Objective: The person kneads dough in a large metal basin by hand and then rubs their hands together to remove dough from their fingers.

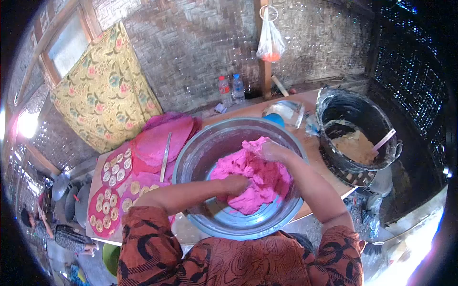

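A big mass of bright pink dough (pixel 250 202), crumbly in places, lies in a wide metal basin (pixel 191 200) in front of me. My left hand (pixel 235 185) is pressed into the left part of the dough, curled, with its fingertips buried. Over at the upper right of the mass, my right hand (pixel 269 150) grips the dough, its fingers bent into it and partly covered in pink. The basin's floor shows around the dough's lower edge.
Left of the basin are pink round sheets (pixel 164 138), a long flat blade (pixel 166 157) and coiled pale pieces on pink mats (pixel 107 205). A black bucket (pixel 334 114) of tan flour stands right. Two bottles (pixel 231 90) stand behind. Another person (pixel 67 236) is far left.
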{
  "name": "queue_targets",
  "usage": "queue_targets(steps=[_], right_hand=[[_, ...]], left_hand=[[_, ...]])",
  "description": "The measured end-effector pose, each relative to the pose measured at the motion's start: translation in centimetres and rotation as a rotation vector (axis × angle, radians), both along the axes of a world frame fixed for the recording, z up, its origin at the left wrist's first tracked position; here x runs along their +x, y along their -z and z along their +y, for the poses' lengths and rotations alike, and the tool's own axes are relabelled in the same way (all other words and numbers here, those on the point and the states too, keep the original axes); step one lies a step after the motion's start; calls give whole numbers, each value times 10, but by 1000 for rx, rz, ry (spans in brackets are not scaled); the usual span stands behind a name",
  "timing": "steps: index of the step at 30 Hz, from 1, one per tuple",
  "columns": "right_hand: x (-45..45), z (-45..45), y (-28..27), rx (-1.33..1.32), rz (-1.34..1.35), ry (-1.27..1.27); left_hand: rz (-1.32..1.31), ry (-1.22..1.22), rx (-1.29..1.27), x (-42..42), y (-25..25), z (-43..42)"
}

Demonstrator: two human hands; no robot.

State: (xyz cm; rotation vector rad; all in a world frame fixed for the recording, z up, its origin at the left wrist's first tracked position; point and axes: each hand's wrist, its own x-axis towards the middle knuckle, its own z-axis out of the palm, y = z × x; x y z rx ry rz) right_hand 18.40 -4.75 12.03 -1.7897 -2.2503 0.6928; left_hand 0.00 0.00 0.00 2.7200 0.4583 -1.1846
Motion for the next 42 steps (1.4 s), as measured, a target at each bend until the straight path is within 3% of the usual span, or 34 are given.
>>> queue_targets(steps=[2, 3, 4, 5, 6, 7, 9, 11, 12, 14, 16, 17, 19, 20, 23, 25, 29, 31, 32, 33, 37, 39, 40, 41, 42], right_hand=[[6, 3, -17, 338, 9, -8], [-13, -44, -8, 248, 73, 17], [-10, -42, -20, 205, 169, 95], [-6, -36, -28, 162, 270, 169], [-2, -27, -26, 287, 338, 174], [1, -22, -22, 281, 343, 173], [2, -17, -25, 37, 538, 325], [-1, -17, -30, 66, 653, 345], [-1, -16, -33, 109, 767, 381], [-1, -15, -31, 145, 857, 393], [3, -12, -33, 215, 963, 422], [4, -10, -34, 210, 954, 428], [4, -8, -34, 530, 835, 370], [9, 1, -21, 517, 834, 376], [14, 19, 6, 853, 544, 253], [8, 8, -9, 527, 658, 301], [9, -6, -7, 664, 482, 247], [11, -4, -5, 503, 752, 335], [13, 2, 1, 438, 939, 378], [13, 0, -2, 434, 950, 382], [8, -10, -21, 508, 712, 252], [4, -12, -28, 577, 616, 158], [1, -14, -36, 479, 665, 163], [-1, -14, -38, 385, 710, 170], [4, -12, -25, 469, 594, 107]], left_hand=[[-142, 142, -121, -27, 6, -14], [-166, 191, -195, -43, -24, -46], [-569, 253, -187, -51, -55, -55], [-773, 286, -183, -53, -67, -45], [-976, 322, -163, -55, -79, -35], [-777, 88, -166, -59, -65, -15], [-569, -158, -175, -59, -66, 1], [-1126, 17, 123, -48, -99, 16], [-1129, 13, 131, -38, -93, 20], [-709, -112, -380, 4, -71, 22], [-1076, -80, 254, 37, -58, -21], [-1083, -83, 245, 49, -64, -28], [-994, -206, 284, 67, -75, -33], [-990, -212, 272, 73, -78, -27], [-863, -218, 98, 78, -64, -10], [-1165, -73, -57, 80, -43, -5], [-953, -51, -149, 63, -39, -12], [-1033, 348, 4, 30, -38, -20], [-976, 338, -38, 15, -49, -26], [-918, 324, -82, 0, -62, -33], [-690, 310, -193, -42, -63, -49], [-637, 457, -37, -38, -60, -56], [-589, 494, 60, -23, -70, -60], [-585, 488, 52, -14, -69, -60], [-660, 472, 33, -5, -66, -59]])
